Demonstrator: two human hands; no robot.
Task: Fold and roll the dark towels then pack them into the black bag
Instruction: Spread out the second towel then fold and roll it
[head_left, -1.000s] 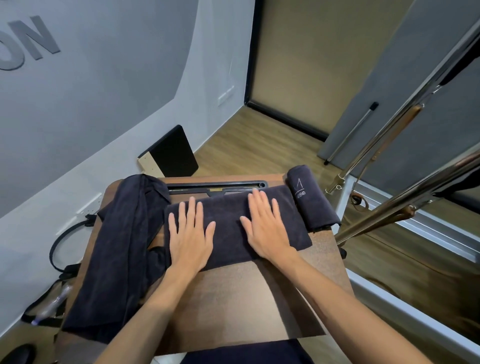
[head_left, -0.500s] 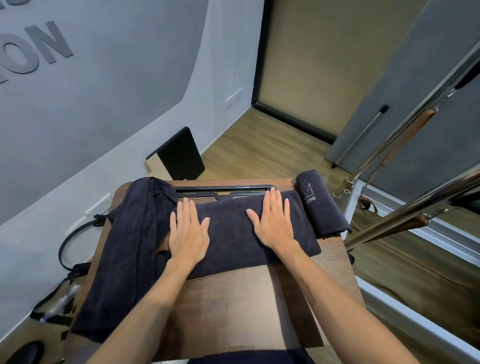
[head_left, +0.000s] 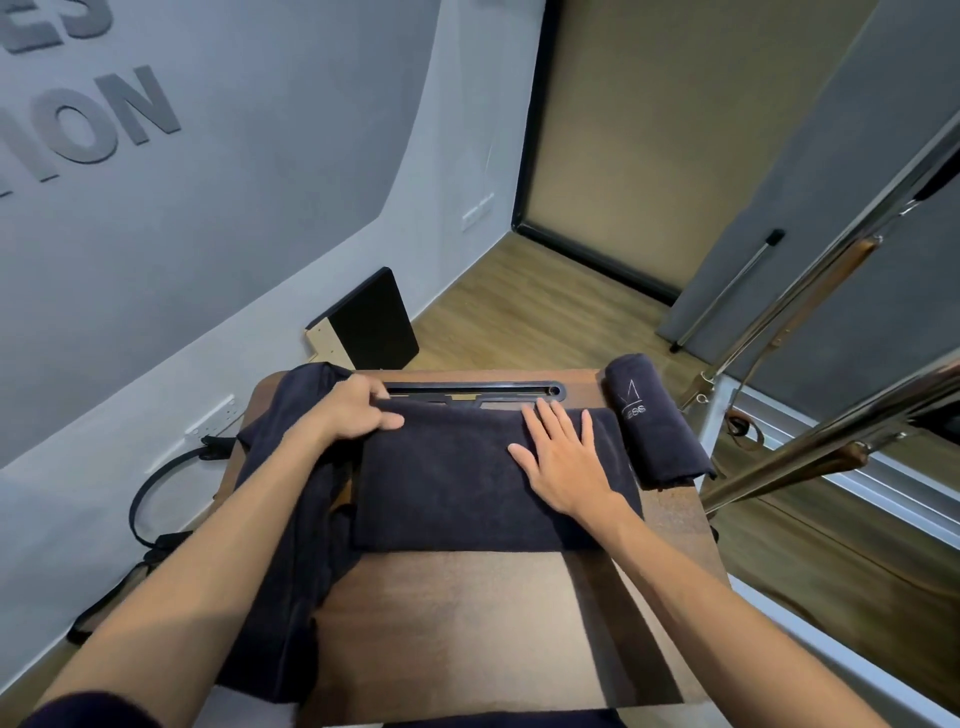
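A folded dark towel (head_left: 447, 488) lies flat across the far half of the wooden table (head_left: 467, 623). My left hand (head_left: 358, 410) grips its far left corner, thumb on top and fingers curled at the edge. My right hand (head_left: 561, 457) rests flat on the towel's right part with fingers spread. A rolled dark towel (head_left: 654, 426) with a pale logo lies at the table's right edge. More dark cloth (head_left: 291, 519) hangs in a loose heap over the table's left side, under my left forearm. No black bag is visible.
A black slotted rail (head_left: 467, 389) runs along the table's far edge. A black panel (head_left: 374, 322) leans on the wall behind. Black straps and cables (head_left: 156, 493) lie on the floor at left. Metal bars (head_left: 831, 426) slant in from the right.
My left hand has slid from lying flat on the towel to gripping its far left corner. My right hand stayed flat on the right part. The camera has moved closer.
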